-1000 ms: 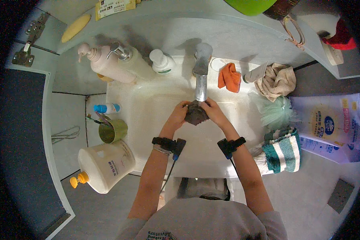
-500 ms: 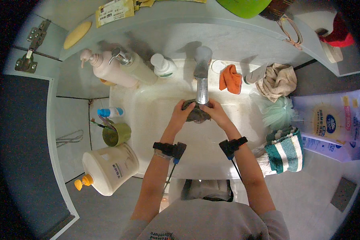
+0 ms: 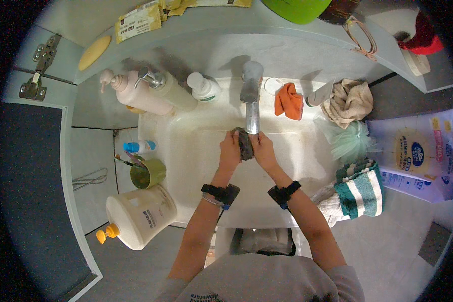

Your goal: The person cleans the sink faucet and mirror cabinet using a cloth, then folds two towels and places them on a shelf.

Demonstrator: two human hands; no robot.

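Both hands point(image 3: 246, 150) gripping dark cloth point(image 3: 245, 144), long axis toward faucet point(image 3: 251, 103)

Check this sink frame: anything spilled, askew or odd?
Nothing spilled or broken. Both hands, left hand and right hand, hold a dark cloth under the tap. Mildly untidy: an orange rag and beige cloth lie crumpled on the sink rim, and a striped towel hangs over its right edge.
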